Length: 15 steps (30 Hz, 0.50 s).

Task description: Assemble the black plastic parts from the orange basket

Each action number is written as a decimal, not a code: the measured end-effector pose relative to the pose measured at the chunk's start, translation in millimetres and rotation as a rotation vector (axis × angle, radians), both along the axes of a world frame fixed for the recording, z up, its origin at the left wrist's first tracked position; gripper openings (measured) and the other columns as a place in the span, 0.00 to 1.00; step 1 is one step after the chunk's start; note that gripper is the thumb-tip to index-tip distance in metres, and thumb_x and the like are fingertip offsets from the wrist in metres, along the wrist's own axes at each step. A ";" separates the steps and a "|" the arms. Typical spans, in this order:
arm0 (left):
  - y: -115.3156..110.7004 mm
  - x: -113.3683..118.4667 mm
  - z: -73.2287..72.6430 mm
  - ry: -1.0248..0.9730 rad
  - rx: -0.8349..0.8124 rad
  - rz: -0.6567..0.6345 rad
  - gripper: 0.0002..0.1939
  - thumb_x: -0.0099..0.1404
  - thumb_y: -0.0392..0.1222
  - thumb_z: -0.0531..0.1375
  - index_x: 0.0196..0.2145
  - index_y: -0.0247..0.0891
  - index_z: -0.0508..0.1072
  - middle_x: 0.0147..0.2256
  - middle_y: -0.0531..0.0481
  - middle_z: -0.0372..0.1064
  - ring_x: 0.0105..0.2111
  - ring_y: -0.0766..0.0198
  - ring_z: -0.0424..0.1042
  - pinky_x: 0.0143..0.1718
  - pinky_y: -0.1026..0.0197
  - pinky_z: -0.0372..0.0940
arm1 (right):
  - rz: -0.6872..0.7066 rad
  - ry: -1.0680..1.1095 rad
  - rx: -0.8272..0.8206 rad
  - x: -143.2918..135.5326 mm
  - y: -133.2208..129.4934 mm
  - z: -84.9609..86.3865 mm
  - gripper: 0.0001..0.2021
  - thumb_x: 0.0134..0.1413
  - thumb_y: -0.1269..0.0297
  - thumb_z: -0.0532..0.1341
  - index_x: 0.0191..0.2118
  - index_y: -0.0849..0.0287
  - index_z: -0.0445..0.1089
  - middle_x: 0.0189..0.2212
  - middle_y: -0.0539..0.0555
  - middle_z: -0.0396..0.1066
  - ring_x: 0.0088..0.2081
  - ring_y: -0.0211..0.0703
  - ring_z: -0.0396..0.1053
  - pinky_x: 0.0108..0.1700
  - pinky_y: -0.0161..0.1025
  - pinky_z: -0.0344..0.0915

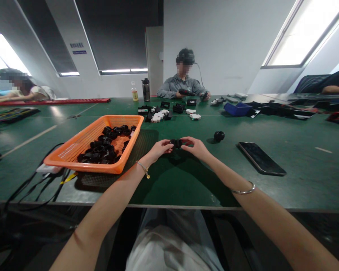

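Between my two hands, just above the green table (169, 188), is a small black plastic part (176, 143). My left hand (160, 148) pinches its left end between thumb and fingers. From the other side, my right hand (196, 146) grips its right end with the fingertips. The fingers cover both ends, so its exact kind does not show. A similar round black part (219, 136) lies by itself on the table to the right. Left of my hands, an orange plastic basket (59, 160) contains several black parts (101, 148).
A smartphone (261, 158) lies at the right. Cables (49, 184) run by the basket. Farther back are white and black pieces (159, 116), a blue tray (237, 109), a dark bottle (146, 90) and a smaller bottle (134, 92). Across the table a person (183, 81) holds a dark tool.
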<state>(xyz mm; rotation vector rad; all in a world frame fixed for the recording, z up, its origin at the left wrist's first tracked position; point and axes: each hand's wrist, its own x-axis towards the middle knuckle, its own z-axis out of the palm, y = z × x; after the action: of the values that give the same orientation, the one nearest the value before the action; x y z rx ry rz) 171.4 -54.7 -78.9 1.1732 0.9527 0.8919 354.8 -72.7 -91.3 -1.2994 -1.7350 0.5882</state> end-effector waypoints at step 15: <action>3.1 0.3 -3.8 -0.033 -0.011 0.010 0.12 0.56 0.27 0.60 0.40 0.26 0.68 0.24 0.52 0.68 0.21 0.75 0.66 0.28 0.69 0.63 | 0.030 0.090 -0.038 -1.2 -2.1 0.0 0.15 0.41 0.64 0.63 0.39 0.57 0.68 0.31 0.52 0.74 0.32 0.40 0.70 0.40 0.43 0.66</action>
<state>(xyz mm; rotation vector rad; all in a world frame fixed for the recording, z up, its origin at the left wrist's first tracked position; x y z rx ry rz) 171.7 -51.5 -82.7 1.1418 0.9364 0.9100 353.5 -74.9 -91.3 -1.2562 -1.6793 0.6890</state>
